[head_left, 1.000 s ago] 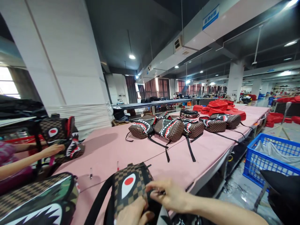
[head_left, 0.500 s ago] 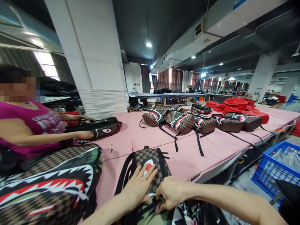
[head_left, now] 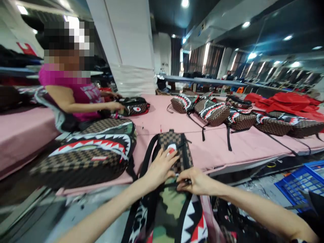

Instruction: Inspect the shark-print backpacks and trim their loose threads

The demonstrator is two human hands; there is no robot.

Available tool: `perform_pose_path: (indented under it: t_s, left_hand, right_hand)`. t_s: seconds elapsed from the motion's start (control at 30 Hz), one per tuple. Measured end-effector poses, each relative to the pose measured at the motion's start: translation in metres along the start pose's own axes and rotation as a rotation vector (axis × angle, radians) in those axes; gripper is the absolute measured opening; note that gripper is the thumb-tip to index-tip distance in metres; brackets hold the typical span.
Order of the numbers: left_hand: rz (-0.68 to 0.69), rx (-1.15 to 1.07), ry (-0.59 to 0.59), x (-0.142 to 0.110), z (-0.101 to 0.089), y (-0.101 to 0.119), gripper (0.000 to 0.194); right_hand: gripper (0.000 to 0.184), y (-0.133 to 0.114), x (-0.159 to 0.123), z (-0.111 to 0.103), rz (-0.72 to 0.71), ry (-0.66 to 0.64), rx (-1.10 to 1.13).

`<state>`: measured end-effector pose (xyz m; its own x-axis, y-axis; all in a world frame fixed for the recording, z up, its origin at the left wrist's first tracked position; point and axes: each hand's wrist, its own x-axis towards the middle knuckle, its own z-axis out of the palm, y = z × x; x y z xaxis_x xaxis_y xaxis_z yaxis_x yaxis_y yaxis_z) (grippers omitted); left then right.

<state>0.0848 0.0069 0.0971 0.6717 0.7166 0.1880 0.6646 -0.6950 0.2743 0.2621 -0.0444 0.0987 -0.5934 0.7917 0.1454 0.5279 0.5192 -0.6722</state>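
In front of me lies a backpack (head_left: 169,204) with brown-and-black checks, a camouflage panel, shark teeth and a red-and-white eye. My left hand (head_left: 160,168) rests on its checked part, fingers stretched out and partly covering the eye. Close beside it, my right hand (head_left: 193,180) is closed in a pinch at the bag's dark edge near the camouflage panel. Something small and dark shows between those fingers, too unclear to name. A black strap (head_left: 148,157) curves along the bag's left side. To the left lies a larger checked shark-mouth backpack (head_left: 101,162).
A co-worker in a magenta shirt (head_left: 87,96) handles another shark bag (head_left: 135,107) across the pink table (head_left: 157,116). Several checked bags (head_left: 212,111) with trailing straps lie further right, before red bags (head_left: 286,101). A blue crate (head_left: 301,185) stands on the floor at right.
My view has swung left and downward, showing more of the co-worker and the backpack. My left hand has come to lie flat over the eye; my right hand has closed at the bag's edge.
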Motion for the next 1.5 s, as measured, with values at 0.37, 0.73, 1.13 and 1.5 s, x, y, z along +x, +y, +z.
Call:
perform_pose_path:
  t_s: [0.37,0.73,1.13,1.5]
  left_hand:
    - [-1.076,-1.646,-0.602,-0.082,0.008,0.05,0.076]
    - [-1.185,-2.084,-0.286,-0.08,0.03,0.061,0.023]
    - [-1.283,-2.106,0.201,-0.086,0.048,0.092,0.035]
    - [-1.206,-2.147,0.219,-0.086,0.052,0.085,0.037]
  right_hand:
    - [0.023,-0.017,-0.034,0.014,-0.245,0.002,-0.42]
    - [0.031,-0.012,-0.054,0.031,-0.535,0.086,-0.746]
    - [0.028,-0.006,-0.072,0.034,-0.405,-0.046,-0.554]
    - [0.028,-0.004,-0.064,0.036,-0.445,0.002,-0.586]
